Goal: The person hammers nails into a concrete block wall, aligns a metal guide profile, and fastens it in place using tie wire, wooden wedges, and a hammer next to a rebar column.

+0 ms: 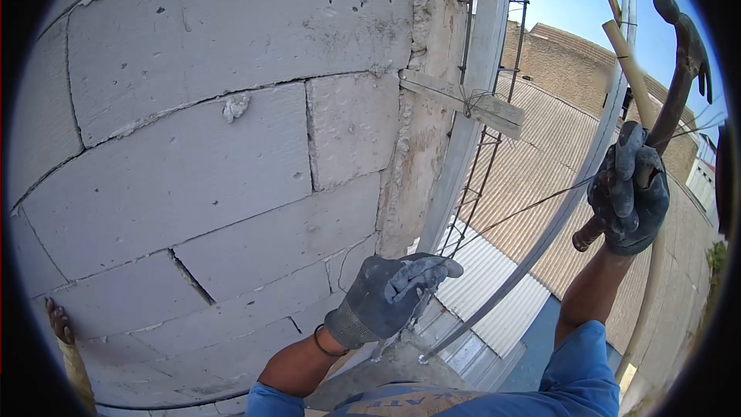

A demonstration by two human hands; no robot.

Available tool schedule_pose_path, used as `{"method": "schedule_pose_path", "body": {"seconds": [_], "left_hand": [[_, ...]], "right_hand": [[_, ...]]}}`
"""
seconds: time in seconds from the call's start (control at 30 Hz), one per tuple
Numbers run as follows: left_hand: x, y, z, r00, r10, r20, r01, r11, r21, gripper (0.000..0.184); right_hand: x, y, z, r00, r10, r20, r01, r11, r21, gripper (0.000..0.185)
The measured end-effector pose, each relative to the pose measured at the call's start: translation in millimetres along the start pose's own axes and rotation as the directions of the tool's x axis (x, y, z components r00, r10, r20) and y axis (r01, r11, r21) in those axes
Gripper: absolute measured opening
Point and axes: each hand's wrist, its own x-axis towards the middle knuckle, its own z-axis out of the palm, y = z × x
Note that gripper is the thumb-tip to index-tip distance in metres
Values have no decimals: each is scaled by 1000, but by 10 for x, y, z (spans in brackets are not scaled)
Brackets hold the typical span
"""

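My right hand (629,193), in a dark, dusty work glove, is closed around the handle of a claw hammer (674,100). The hammer's head points up and the handle's end sticks out below the fist. A thin wire (540,203) runs from this fist down to my left hand (397,293). That hand wears a similar glove, and its fingers are pressed together at the wire's lower end. Left of it rises a wall of pale blocks (193,147). A short wooden piece (463,102) is tied with wire across an upright metal channel (471,100).
Another person's hand (58,320) rests against the wall at the lower left. Steel reinforcing bars (486,154) stand beside the channel. A slanting metal pole (575,185) and a bamboo pole (634,77) are at the right. Corrugated roofs (556,139) lie below.
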Motion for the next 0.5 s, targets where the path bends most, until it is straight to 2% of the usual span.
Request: {"method": "schedule_pose_path", "body": {"seconds": [0.03,0.07,0.1,0.13,0.17,0.2,0.23,0.27,0.3,0.33,0.37,0.4,0.47,0.5], "left_hand": [[-123,-34,-44,978,-169,122,177,982,-67,30],[-214,-59,-50,910,-321,263,359,927,-111,31],[-231,-87,-39,908,-305,288,347,932,-107,31],[-272,-97,1,898,-312,311,381,905,-189,37],[-370,-78,49,886,-341,314,427,862,-271,44],[-435,-54,59,875,-371,311,468,815,-342,53],[-419,-115,95,902,-349,255,418,853,-312,59],[-403,-81,57,899,-337,279,416,857,-306,59],[-382,-23,45,859,-437,266,511,745,-429,57],[-381,-4,80,795,-541,272,592,599,-539,54],[-537,-161,164,750,-641,166,611,575,-543,43],[-664,-289,200,742,-644,183,625,569,-534,43],[-908,-426,220,830,-537,-149,475,822,-315,23],[-956,-428,196,822,-555,-131,497,810,-311,23]], "right_hand": [[-28,-14,42,999,-12,-36,12,1000,-17,26],[-99,45,124,998,-17,-55,16,999,-34,26],[-156,165,227,995,-38,-92,28,994,-108,28],[-206,259,320,992,-49,-114,30,986,-167,30],[-306,324,429,970,101,-222,-112,993,-38,38],[-386,439,526,965,174,-198,-180,984,-11,35],[-469,531,661,916,333,-226,-334,942,33,30],[-532,629,826,843,480,-244,-471,876,99,27],[-617,718,889,721,658,-216,-652,751,110,24],[-692,895,905,661,742,-111,-734,670,111,25],[-713,1006,987,591,801,-93,-792,598,123,25],[-754,1151,1007,527,841,-125,-838,538,89,27],[-855,1382,1030,482,857,-181,-848,509,147,27],[-952,1486,974,472,861,-189,-848,502,171,27]]}}
